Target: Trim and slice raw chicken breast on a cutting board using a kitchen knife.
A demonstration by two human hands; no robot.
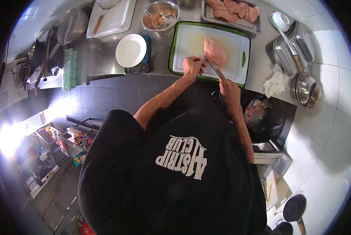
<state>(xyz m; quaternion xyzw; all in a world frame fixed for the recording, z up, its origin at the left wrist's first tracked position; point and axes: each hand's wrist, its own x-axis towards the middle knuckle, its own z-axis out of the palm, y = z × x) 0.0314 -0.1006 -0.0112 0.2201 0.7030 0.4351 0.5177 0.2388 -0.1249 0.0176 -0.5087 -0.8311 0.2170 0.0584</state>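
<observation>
A raw chicken breast lies on a white cutting board with a green edge. My right hand is wrapped around the handle of a knife, index finger stretched along it. The blade points away and to the left, beside the near left side of the meat. To the left of the blade, my left hand hovers over the board's near part with its fingers curled in. Its fingertips are close to the knife tip, and whatever they may pinch is too small to make out.
Behind the board stand a metal bowl of meat scraps and a metal tray of chicken breasts. At left, a white plate sits on a kitchen scale. Crumpled paper and metal pans lie at right.
</observation>
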